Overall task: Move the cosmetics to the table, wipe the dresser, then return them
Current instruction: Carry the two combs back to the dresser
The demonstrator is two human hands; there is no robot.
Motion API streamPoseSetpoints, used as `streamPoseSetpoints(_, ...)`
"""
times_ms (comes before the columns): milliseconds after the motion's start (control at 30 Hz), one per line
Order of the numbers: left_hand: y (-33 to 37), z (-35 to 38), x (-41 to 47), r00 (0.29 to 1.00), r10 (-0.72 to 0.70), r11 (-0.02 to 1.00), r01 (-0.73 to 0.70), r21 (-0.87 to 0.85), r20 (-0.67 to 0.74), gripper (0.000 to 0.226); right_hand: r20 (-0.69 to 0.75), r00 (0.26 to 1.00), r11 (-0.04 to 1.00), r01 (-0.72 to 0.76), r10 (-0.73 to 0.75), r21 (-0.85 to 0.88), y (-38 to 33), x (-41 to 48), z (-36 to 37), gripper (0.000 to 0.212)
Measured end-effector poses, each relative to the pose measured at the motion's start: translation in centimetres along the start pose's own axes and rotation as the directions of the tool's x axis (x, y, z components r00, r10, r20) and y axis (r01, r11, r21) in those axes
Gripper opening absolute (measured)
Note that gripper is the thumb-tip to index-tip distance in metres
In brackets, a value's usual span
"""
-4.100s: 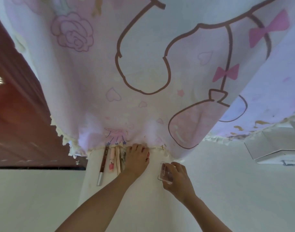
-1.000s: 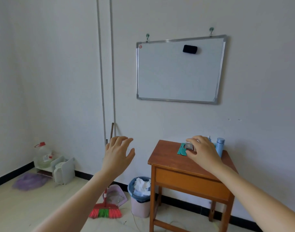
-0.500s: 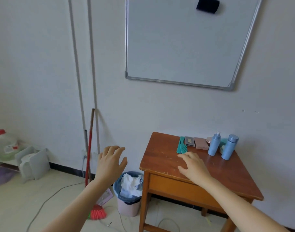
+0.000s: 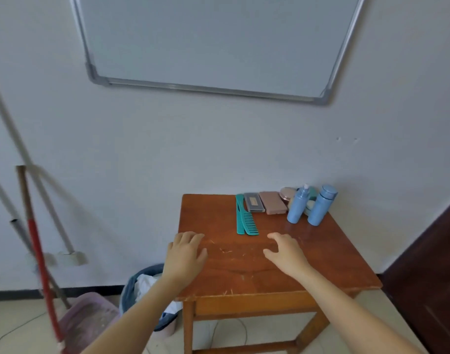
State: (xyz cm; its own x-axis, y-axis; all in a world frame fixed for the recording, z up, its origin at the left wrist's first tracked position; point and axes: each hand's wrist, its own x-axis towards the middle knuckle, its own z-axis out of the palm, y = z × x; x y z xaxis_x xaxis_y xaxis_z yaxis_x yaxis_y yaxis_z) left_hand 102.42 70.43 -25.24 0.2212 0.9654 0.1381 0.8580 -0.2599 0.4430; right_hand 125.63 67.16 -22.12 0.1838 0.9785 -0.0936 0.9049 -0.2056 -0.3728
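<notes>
Both hands are empty and palm-down over the near half of the wooden table (image 4: 333,256). The left hand (image 4: 185,254) is at the table's left edge with its fingers relaxed and slightly apart, and the right hand (image 4: 285,251) is near the middle with its fingers loosely spread. Whether either palm touches the wood cannot be told. Beyond the right hand's fingertips lie two teal combs (image 4: 245,218) side by side. Farther back, along the wall edge, are a grey case (image 4: 254,202), a pink-brown palette (image 4: 273,203) touching it, and a round compact (image 4: 287,193). To the right of these, two blue bottles (image 4: 297,206) stand upright, well apart from both hands. Below the left forearm a waste bin (image 4: 134,287) sits on the floor, and farther left are a red-handled broom (image 4: 40,251) and a dustpan (image 4: 86,318). Above the hands a whiteboard (image 4: 213,42) hangs on the wall.
</notes>
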Motion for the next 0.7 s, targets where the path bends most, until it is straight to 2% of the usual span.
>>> streamPoseSetpoints(100, 0.8, 3.0, 3.3, 0.998, -0.001, 1.000, 0.001, -0.002, 0.064, 0.042, 0.019, 0.996, 0.996, -0.088, 0.087, 0.007, 2.4, 4.2, 0.3, 0.048)
streamPoseSetpoints(300, 1.3, 7.8, 10.3, 0.981, -0.105, 0.994, 0.098, 0.047, 0.165, 0.041, 0.076, 0.986, 0.985, -0.152, 0.146, 0.078, 4.0, 12.9, 3.0, 0.049)
streamPoseSetpoints(400, 1.1, 9.5, 12.9, 0.964, -0.164, 0.985, 0.149, 0.087, 0.211, 0.042, 0.128, 0.985, 0.991, -0.125, 0.117, 0.053, 3.8, 15.8, 5.9, 0.047)
streamPoseSetpoints(567, -0.6, 11.0, 14.6, 0.937, -0.237, 0.966, 0.200, 0.164, 0.256, 0.045, 0.077, 0.994, 0.997, -0.076, 0.076, -0.007, 3.2, 20.0, 8.3, 0.060)
streamPoseSetpoints(700, -1.8, 11.7, 14.1, 0.919, -0.260, 0.954, 0.197, 0.224, 0.296, 0.049, 0.038, 0.998, 0.997, -0.040, 0.042, -0.064, 2.9, 20.2, 9.7, 0.058)
